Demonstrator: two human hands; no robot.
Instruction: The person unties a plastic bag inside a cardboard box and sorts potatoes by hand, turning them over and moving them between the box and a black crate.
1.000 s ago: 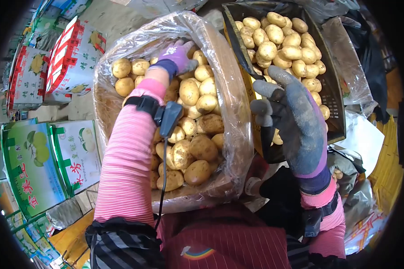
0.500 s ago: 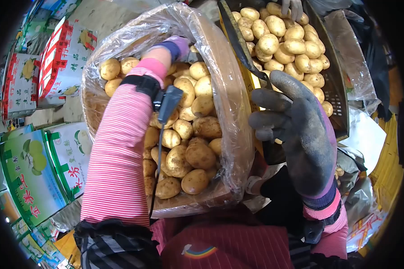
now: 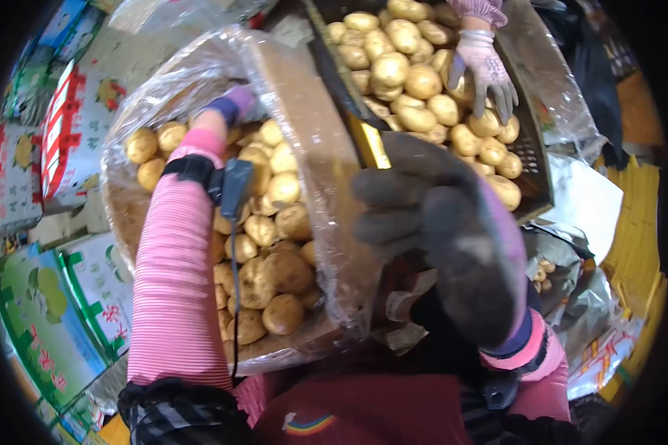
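My left hand (image 3: pixel 235 102), in a purple glove, reaches to the far side of a plastic-lined cardboard box (image 3: pixel 289 81) of potatoes (image 3: pixel 256 282). Its fingers are hidden, so any grip is out of sight. Nearer to me, my right hand (image 3: pixel 453 230) hovers in a grey-palmed glove between the box and a dark crate (image 3: pixel 538 185). The fingers stretch leftward, slightly bent and apart, with nothing in them. More potatoes (image 3: pixel 423 80) fill the crate.
Another person's gloved hand (image 3: pixel 488 74) rests on the crate's potatoes. Printed cartons (image 3: pixel 74 148) and green fruit cartons (image 3: pixel 52 311) stand at left. A white sheet (image 3: pixel 583 200) and a plastic bag (image 3: pixel 594 319) lie at right.
The view has shifted, moving the box and crate leftward in the picture. My right hand has moved left towards the box edge. The other person's hand reaches further into the crate.
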